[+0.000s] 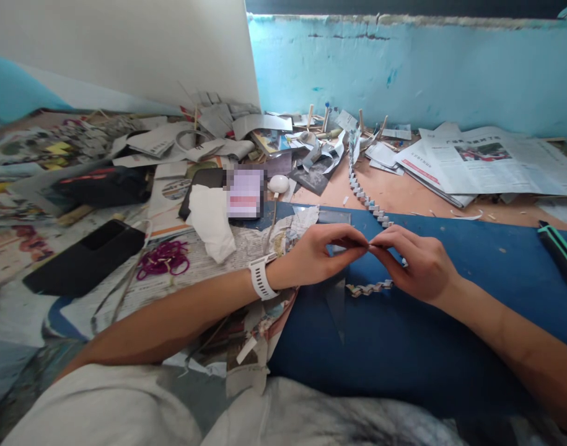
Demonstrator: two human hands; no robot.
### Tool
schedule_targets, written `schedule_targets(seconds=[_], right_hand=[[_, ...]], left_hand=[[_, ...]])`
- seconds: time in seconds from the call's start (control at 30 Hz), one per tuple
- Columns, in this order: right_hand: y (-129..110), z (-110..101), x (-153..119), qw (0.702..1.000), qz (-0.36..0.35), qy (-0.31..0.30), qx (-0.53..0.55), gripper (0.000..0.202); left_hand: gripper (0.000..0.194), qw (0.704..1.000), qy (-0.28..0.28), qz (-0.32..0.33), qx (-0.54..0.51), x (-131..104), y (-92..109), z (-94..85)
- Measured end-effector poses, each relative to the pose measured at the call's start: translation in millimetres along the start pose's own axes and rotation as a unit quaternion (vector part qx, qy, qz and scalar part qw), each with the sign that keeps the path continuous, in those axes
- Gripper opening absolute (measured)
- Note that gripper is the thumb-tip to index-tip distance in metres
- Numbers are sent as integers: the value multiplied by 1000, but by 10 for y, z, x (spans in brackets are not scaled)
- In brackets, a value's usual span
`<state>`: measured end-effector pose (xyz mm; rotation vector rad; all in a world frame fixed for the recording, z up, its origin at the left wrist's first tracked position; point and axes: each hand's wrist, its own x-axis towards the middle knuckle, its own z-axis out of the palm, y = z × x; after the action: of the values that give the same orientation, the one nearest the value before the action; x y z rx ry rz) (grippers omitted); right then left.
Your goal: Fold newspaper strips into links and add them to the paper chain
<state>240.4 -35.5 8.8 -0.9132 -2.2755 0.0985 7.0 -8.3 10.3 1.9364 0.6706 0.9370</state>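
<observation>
Above a blue mat (432,359), my left hand (327,251) and my right hand (411,260) meet at the fingertips. Each hand is pinched closed, and whatever lies between the fingertips is too small to make out. A folded-paper zigzag chain (357,189) runs from the back of the table down to behind my right hand. Its other end (369,288) shows on the mat below the hands, left of my right palm. My right hand hides the part between. A white watch band circles my left wrist.
Newspapers (501,161) lie at the back right, a green-edged cutter (559,254) at the right edge. Left are a black case (85,257), purple string (165,259), a white tissue (212,223), a lit phone (246,192) and a white earbud case (278,184). Paper scraps and wooden pegs stand behind.
</observation>
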Motion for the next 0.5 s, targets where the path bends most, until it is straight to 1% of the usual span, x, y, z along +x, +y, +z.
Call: schedule_targets(seconds=[0.1, 0.2, 0.27, 0.3, 0.37, 0.43, 0.5], right_hand=[[14, 13, -6, 1000, -12, 13, -9, 13], [9, 25, 0, 1000, -17, 23, 0, 17], [-6, 29, 9, 999, -8, 29, 29, 19], [-17, 29, 14, 998, 9, 28, 58, 18], [-42, 29, 23, 989, 66, 26, 129, 17], [-61, 29, 28, 971, 139, 28, 192, 13], [-62, 33, 29, 953, 198, 46, 226, 12]], left_hand=[[14, 1000, -14, -9, -5, 4, 5, 0], [13, 1000, -6, -21, -8, -3, -6, 5], [12, 1000, 1, -23, -8, -12, -12, 8], [11, 1000, 5, -20, -9, -17, -12, 9], [10, 1000, 14, -12, -8, -22, -7, 9], [10, 1000, 14, -4, -6, -19, -1, 5], [11, 1000, -2, 15, 2, -9, -3, -3]])
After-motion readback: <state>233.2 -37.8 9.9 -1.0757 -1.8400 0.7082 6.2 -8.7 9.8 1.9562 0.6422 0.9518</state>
